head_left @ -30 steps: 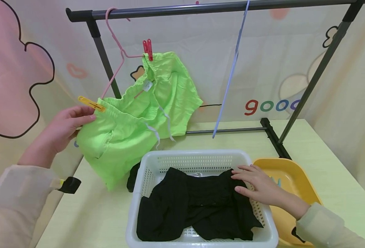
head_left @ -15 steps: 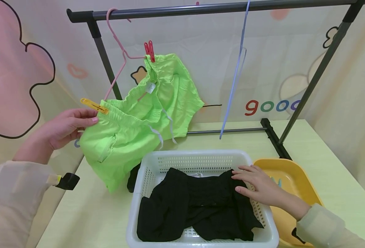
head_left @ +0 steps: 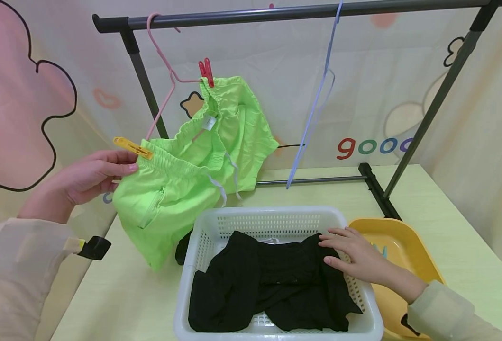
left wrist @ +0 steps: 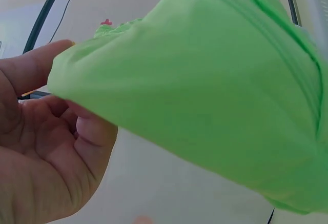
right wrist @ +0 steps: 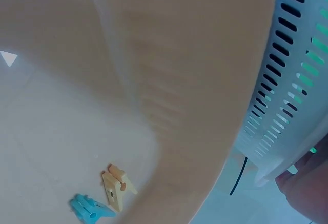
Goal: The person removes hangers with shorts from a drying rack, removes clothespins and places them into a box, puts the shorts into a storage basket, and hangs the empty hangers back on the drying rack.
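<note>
Bright green shorts [head_left: 169, 184] hang tilted from a pink hanger [head_left: 163, 94]. A red clothespin [head_left: 206, 72] clips the higher waist end, and a yellow clothespin [head_left: 133, 148] the lower one. My left hand [head_left: 95, 177] pinches the shorts' side edge just below the yellow clothespin. In the left wrist view, green cloth [left wrist: 195, 80] stretches away from the thumb and fingers. My right hand [head_left: 357, 253] lies with relaxed fingers at the right rim of a white basket [head_left: 272, 213], over the edge of a black garment [head_left: 272, 279].
A black rack bar [head_left: 251, 18] spans the top, with a blue hanger [head_left: 316, 104] on it. Right of the basket sits a yellow tray [head_left: 408, 237]. It holds a blue clothespin [right wrist: 89, 209] and a cream clothespin [right wrist: 115, 185]. Something black [head_left: 183, 248] shows behind the basket's left side.
My left hand and the lower waist end of the shorts have shifted slightly right and down. The blue hanger has swung right and back left. My right hand has stayed still.
</note>
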A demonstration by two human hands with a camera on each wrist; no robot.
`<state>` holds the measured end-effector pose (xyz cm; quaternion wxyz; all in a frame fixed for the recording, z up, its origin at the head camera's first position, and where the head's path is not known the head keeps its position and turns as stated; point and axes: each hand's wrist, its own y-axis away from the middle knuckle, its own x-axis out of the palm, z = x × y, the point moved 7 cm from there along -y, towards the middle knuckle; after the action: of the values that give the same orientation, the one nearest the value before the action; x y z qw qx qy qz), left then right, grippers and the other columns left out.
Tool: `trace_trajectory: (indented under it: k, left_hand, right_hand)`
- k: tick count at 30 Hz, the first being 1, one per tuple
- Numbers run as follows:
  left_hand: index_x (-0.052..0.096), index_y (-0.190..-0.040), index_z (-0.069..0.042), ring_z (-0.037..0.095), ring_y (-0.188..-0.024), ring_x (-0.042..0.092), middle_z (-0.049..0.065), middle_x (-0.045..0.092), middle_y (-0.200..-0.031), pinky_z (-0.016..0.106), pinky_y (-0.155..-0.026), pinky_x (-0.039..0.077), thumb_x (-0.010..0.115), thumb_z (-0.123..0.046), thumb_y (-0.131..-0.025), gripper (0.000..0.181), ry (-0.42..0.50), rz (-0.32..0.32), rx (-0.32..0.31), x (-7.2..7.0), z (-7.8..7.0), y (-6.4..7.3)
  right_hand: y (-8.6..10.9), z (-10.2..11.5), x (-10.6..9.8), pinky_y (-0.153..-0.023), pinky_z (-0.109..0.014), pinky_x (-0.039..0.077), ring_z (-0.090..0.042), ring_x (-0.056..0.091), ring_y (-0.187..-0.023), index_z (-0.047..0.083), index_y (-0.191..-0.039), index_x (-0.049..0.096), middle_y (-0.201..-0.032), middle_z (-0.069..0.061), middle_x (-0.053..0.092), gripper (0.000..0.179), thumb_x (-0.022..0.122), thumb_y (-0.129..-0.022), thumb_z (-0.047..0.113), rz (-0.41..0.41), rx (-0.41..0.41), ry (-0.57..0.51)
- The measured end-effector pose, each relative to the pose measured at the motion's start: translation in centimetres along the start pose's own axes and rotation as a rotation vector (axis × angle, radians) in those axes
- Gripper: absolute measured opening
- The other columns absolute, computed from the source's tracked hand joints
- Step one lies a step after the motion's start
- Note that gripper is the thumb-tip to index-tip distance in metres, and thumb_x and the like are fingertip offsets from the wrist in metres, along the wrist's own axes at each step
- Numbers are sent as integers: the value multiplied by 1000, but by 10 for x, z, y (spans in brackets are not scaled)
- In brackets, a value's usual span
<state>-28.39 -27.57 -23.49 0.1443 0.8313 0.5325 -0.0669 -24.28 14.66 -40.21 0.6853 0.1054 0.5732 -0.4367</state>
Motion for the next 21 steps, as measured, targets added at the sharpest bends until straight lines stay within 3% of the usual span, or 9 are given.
trace_trajectory:
  k: [5, 9, 14, 17, 21]
  left_hand:
    - [48, -104, -9, 8, -75, 60, -5, 59, -91, 22, -58, 48, 43, -7, -92, 13, 74, -57, 34, 3, 0, 3]
    - [52, -97, -12, 7, -73, 60, -5, 58, -88, 22, -59, 50, 42, -5, -92, 13, 220, -106, 66, 3, 0, 3]
    - [54, -88, -12, 6, -67, 58, -4, 56, -81, 19, -57, 49, 46, -2, -89, 13, 399, -216, 137, -2, -3, 5]
    - [55, -86, -10, 6, -67, 56, -4, 56, -80, 18, -57, 48, 48, -1, -88, 12, 407, -225, 173, -4, -5, 6]
    - [54, -87, -12, 6, -68, 56, -5, 55, -81, 18, -57, 47, 47, -1, -88, 12, 365, -189, 185, -4, -5, 6]
  right_hand:
    - [-2, -3, -2, -91, -53, 30, -31, 46, -113, 9, -106, 63, -113, -6, 60, 30, 62, -81, 25, 0, -24, -7]
    - [-2, -4, -2, -91, -53, 30, -32, 46, -112, 9, -106, 63, -113, -6, 61, 29, 62, -81, 25, 0, -29, -10]
    - [-2, -6, -1, -92, -54, 29, -32, 46, -113, 9, -107, 62, -113, -6, 60, 30, 61, -81, 26, 11, -17, -11]
    - [-1, -3, -2, -92, -54, 29, -32, 46, -113, 9, -107, 62, -114, -6, 60, 30, 61, -82, 26, 13, -6, -6]
    - [3, 3, -4, -92, -53, 29, -32, 46, -113, 9, -107, 62, -113, -7, 60, 30, 61, -82, 25, 7, 3, 11]
